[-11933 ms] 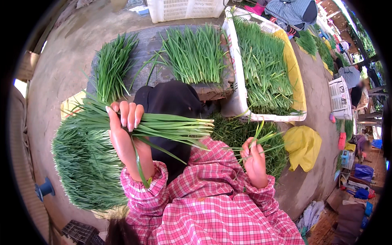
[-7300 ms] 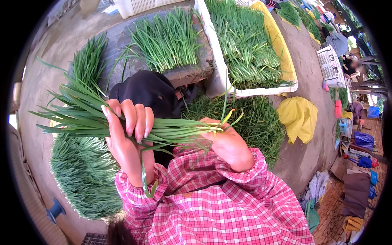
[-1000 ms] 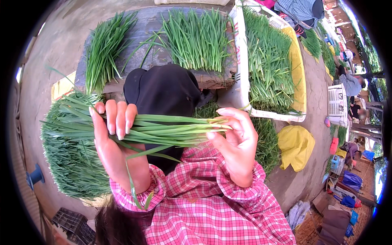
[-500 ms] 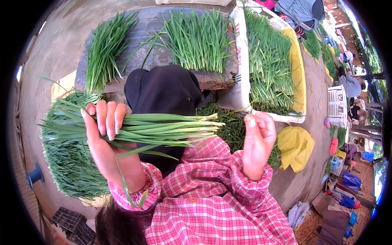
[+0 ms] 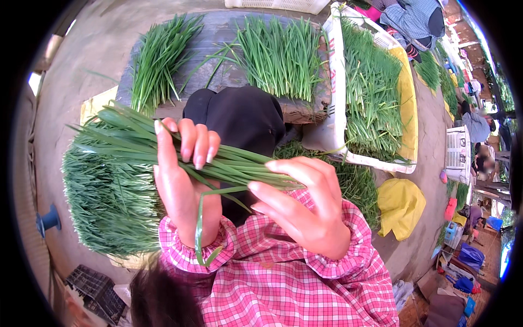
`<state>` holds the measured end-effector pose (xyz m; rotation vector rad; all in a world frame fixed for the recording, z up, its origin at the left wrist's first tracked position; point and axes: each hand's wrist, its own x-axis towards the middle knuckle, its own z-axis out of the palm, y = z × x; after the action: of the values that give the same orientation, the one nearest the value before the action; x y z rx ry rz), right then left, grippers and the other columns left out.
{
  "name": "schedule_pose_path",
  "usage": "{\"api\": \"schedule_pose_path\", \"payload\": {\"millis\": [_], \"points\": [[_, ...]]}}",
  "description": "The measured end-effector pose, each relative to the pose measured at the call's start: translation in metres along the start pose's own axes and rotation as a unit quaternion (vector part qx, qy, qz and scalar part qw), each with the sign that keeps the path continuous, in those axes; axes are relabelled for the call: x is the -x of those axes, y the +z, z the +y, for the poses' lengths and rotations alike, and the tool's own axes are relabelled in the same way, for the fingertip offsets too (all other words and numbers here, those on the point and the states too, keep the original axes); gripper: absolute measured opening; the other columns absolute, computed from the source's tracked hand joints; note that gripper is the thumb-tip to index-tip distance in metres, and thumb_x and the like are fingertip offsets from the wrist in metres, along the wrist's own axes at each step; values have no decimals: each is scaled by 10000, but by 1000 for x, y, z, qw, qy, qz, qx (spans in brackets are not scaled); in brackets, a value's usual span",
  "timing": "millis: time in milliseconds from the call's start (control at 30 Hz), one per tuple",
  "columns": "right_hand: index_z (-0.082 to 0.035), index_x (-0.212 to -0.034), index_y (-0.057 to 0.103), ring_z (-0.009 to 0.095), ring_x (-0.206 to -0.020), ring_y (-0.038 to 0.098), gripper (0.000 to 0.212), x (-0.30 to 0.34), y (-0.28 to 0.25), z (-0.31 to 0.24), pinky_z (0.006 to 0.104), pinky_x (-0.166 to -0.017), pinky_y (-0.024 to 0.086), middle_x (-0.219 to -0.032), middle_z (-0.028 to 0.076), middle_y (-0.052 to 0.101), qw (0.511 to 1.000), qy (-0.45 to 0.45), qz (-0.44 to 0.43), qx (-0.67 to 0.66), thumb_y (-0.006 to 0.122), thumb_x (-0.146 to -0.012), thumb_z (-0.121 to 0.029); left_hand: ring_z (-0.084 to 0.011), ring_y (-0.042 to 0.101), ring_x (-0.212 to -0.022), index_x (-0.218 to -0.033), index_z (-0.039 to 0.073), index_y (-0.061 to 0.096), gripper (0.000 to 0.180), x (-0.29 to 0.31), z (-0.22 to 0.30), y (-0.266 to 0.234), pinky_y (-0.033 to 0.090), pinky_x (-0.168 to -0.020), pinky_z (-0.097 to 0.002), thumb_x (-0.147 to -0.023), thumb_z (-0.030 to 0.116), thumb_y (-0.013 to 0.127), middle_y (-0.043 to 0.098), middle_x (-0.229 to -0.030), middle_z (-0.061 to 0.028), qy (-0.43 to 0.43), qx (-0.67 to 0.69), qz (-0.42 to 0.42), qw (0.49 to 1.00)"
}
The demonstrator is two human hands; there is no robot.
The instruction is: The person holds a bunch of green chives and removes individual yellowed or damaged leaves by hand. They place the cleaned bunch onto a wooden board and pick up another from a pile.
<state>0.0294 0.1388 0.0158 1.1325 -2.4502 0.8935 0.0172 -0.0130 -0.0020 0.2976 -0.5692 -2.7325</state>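
Clasping a bunch of green stalks [image 5: 245, 166], the left hand [image 5: 182, 185] curls closely round it. At 3 o'clock from there, the right hand [image 5: 316, 212] is half spread, its digits parted about the bunch's end. Outward lie a heap of cut greens [image 5: 109, 201] between 8 and 9 o'clock, a dark bench [image 5: 220, 30] at 12, a white crate [image 5: 338, 82] at 2, a yellow cloth [image 5: 400, 210] between 3 and 4.
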Motion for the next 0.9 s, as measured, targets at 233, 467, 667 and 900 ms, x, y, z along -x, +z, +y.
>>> {"api": "schedule_pose_path", "payload": {"millis": [233,467,667,900], "points": [[-48,-772,571,253,-869,490,201,-5,23,-1,347,-717,414,-941,87,506,994,13,33,-102,608,-576,-68,-77,265,-469,-790,74,370,192,8,-9,10,280,-481,-225,-895,224,314,269,-538,13,-10,-89,-20,996],[-82,-681,607,259,-893,473,180,47,-7,-4,347,-747,391,-945,79,508,978,140,29,-152,668,-533,-2,-71,242,-465,-766,70,363,195,-1,-1,0,259,-472,-218,-897,205,312,254,-547,16,10,-20,-3,1000],[-59,-679,608,253,-912,468,188,103,-31,18,336,-770,379,-928,97,499,953,252,21,-168,624,-524,46,-66,224,-470,-757,65,360,186,-4,6,-5,250,-473,-207,-894,183,320,229,-556,22,-8,55,9,998],[-26,-963,533,268,-853,505,311,110,-53,39,330,-751,395,-954,131,528,929,338,-122,92,571,-657,14,-77,248,-503,-773,63,359,171,-4,14,-10,271,-511,-218,-892,181,325,243,-578,10,2,111,11,994]]}}
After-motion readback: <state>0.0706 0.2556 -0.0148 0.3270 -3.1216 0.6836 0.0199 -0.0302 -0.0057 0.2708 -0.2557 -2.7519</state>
